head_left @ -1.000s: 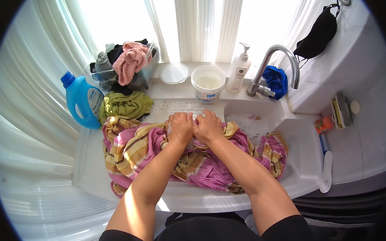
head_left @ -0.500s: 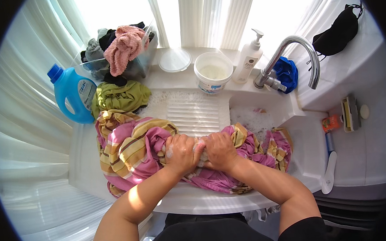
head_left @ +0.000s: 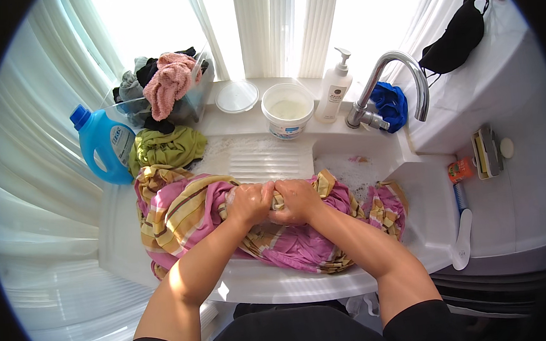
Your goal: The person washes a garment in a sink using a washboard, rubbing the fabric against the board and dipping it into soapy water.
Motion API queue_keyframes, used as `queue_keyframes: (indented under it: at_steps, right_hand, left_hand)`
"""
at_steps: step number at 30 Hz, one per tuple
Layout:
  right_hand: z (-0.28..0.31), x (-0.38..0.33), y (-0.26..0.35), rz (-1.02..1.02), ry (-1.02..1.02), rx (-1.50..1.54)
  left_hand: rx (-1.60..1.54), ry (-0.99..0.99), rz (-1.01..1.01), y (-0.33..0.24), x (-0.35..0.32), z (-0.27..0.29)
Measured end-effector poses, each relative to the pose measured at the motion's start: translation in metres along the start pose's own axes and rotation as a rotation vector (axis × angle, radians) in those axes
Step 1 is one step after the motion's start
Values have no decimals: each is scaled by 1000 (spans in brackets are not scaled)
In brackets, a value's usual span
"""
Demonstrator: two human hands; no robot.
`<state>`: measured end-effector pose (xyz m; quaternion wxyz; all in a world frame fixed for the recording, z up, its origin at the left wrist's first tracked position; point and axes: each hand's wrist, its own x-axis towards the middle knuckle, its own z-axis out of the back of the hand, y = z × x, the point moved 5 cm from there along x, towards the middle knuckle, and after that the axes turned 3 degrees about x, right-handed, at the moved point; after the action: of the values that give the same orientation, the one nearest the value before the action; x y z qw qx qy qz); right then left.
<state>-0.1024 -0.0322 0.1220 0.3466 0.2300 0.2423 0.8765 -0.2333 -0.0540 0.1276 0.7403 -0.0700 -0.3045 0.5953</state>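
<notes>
A big wet cloth, striped in pink, yellow and brown, lies bunched over the front of the white laundry sink. My left hand is closed round a fold of it, and my right hand grips the same fold right beside. The two hands meet at the thumbs, with a bit of wet cloth showing between them. Beyond them is the ribbed washboard with suds on it. The cloth's right end hangs toward the basin, where foamy water shows.
A blue detergent bottle, green cloth and clear bin of clothes stand at the left. Along the back are a lid, white tub, pump bottle, faucet and blue cloth. A white-handled brush lies right.
My hands have turned and closed more tightly on the fold, and a bit of cloth now shows between them. The whole view has shifted slightly.
</notes>
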Motion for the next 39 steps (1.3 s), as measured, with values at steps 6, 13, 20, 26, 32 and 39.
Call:
queue_keyframes:
  at_steps: [6,13,20,26,32,39]
  right_hand:
    - [30,-26,3,253,-201,-132]
    - [59,-116,-32,-369,-87,-233]
    - [136,-205,-16,-429,-446,-108]
    - [138,-220,-142,-917,-1084,308]
    - [104,-188,-142,-833,-742,-466]
    - [49,-153,-194,-771,-4,-502]
  left_hand:
    - [-18,87,-107,5,-20,12]
    - [361,427,-82,25,-42,44]
    - [202,532,-91,-31,8,98]
    - [130,238,52,-124,115,22]
    - [294,314,-45,-113,72,-144]
    - [853,681,-376,-98,51,-237]
